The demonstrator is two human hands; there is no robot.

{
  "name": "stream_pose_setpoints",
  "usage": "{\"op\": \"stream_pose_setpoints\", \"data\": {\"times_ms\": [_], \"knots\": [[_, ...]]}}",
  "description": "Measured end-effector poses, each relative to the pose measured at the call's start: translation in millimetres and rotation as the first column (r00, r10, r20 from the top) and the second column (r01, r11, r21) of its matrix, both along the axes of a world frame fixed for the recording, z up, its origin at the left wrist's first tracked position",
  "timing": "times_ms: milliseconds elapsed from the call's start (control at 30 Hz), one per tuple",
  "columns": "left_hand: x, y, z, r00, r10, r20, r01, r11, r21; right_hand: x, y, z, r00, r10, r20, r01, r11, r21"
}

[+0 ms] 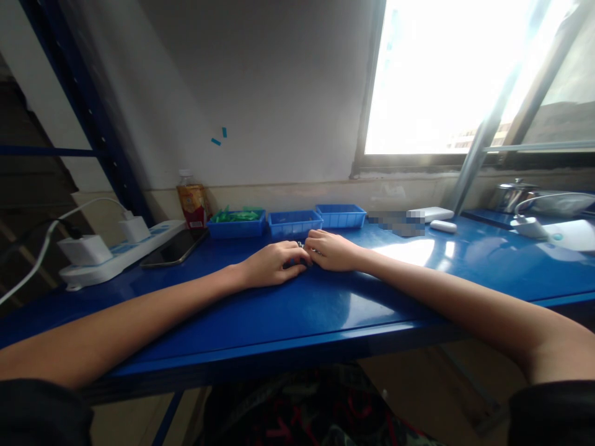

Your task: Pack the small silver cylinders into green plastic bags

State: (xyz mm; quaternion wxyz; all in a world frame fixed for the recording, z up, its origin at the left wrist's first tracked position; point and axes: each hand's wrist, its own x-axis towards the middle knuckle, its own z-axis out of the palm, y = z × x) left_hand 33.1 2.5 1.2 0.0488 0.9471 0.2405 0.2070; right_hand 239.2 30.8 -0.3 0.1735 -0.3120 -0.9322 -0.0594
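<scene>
Two bare hands met mid-counter: left hand (pixel 274 263) on one side, right hand (pixel 333 251) on the other, fingertips close together, looked like touching. Small shiny piece (pixel 300 245) sat between them at the fingertips, mostly covered, too small to identify. Left grip was curled, with a gap between thumb and index finger; right grip was curled too, palm down; couldn't tell whether either was clamped on the piece. Both forearms reached over the front edge of the blue counter (pixel 260 316). Just beyond the hands stood three blue bins in a row: left bin (pixel 237 230) was heaped with green pieces (pixel 239 215), middle bin (pixel 295 223) stood nearest the piece with contents unclear, right bin (pixel 341 217) was set slightly farther back. Over on the left, a dark phone (pixel 174 249) lay flat beside a white power strip (pixel 125 254) with white chargers (pixel 86 249) plugged in; a clear-topped bottle (pixel 185 178) showed above an orange-red packet (pixel 193 201) near the wall (pixel 279 93). Toward the right, past a pixelated patch, a rounded white case (pixel 443 227) lay just in front of a flat white box (pixel 432 214). Metal pot (pixel 515 194) stood farther right, below the bright window (pixel 418 80). Two bits of blue tape (pixel 216 142) were stuck on the wall.
</scene>
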Motion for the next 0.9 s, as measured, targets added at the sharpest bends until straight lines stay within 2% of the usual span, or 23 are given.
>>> {"op": "stream_pose_setpoints", "data": {"times_ms": [167,300,433,533,767,900], "knots": [[1,2,-2.2,0.999,0.045,-0.004,-0.045,0.999,0.029,-1,6,-2.2,0.992,-0.028,-0.123,0.019,0.998,-0.067],[2,3,-2.8,0.998,0.054,-0.021,-0.052,0.997,0.064,1,2,5.4,0.981,0.107,-0.164,-0.124,0.987,-0.101],[2,4,-3.8,0.998,0.062,-0.021,-0.060,0.995,0.080,5,-7,17.0,0.971,0.221,-0.092,-0.235,0.953,-0.191],[1,4,-4.4,0.998,0.065,-0.025,-0.063,0.995,0.083,9,-10,20.8,0.962,0.274,-0.017,-0.271,0.942,-0.199],[3,2,-2.4,0.995,0.093,-0.016,-0.093,0.995,0.046,18,-8,24.8,0.972,0.227,0.067,-0.209,0.957,-0.200],[4,1,-2.0,0.995,0.100,-0.020,-0.099,0.994,0.041,20,-5,23.3,0.966,0.252,0.062,-0.234,0.949,-0.211]]}}
